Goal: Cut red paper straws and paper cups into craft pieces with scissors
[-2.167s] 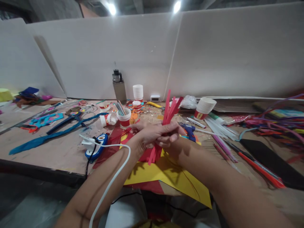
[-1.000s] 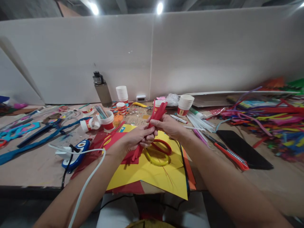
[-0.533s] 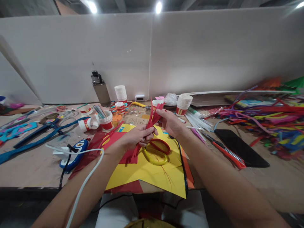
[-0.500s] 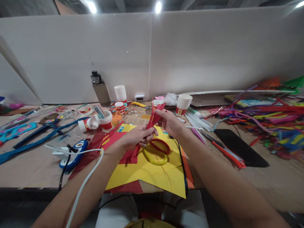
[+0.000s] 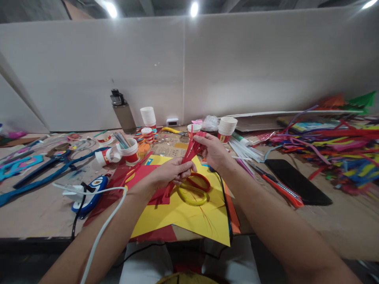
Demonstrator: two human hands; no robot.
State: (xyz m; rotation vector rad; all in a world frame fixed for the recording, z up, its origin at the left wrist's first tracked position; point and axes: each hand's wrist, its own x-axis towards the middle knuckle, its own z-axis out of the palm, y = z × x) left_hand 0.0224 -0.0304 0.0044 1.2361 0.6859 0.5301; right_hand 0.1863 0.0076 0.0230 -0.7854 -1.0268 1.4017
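Holding a bundle of thin red paper strips [image 5: 192,150] on a slant over the middle of a scuffed tan worktable [image 5: 32,215], long axis running from low and near on the left to high and far on the right, upper tips fanned a little and pointing toward plain white partition boards [image 5: 251,67]. Clamped low down by the left hand [image 5: 171,172], fingers and thumb closed round the strips; gripped near the top by the right hand [image 5: 215,153], fingers pinched shut on the upper ends; hands just apart along the bundle, not touching. Hovering directly above a pair of scissors with yellow and red loop handles [image 5: 194,191], lying on a large yellow paper sheet [image 5: 189,219] atop red sheets. Crowded all round: a white paper cup of pens [image 5: 129,150] and a grey lidded bottle [image 5: 121,112] to the left, a stack of white paper cups [image 5: 227,127] behind the right hand, a red utility knife [image 5: 281,189] and a flat black slab [image 5: 297,182] to the right, a heap of many-coloured pipe cleaners [image 5: 334,142] beyond. Closed off at the back by the boards, ceiling lamps above. Flat, narrow, matt red, lower ends splayed below the left hand.
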